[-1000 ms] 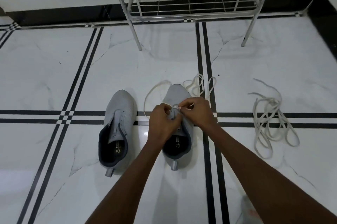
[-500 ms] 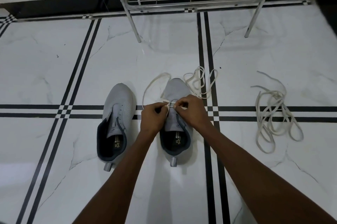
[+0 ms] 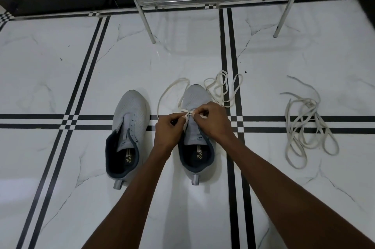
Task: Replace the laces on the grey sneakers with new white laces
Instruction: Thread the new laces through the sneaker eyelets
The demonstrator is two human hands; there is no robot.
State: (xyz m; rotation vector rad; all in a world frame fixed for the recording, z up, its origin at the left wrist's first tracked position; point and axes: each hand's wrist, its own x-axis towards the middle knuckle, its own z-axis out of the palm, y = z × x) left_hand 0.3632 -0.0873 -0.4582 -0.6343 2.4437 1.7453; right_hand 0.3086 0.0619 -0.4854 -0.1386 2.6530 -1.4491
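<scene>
Moved: both hands sit further up the right shoe than a second ago.
Grip: left hand and right hand each pinch the lace at the eyelets.
Left shoe: unlaced, beside.
Spare laces: well right.
Risk: uneven pull could leave one end short; loose coils could snag.

Both hands, left and right, fingers curled, pinching
</scene>
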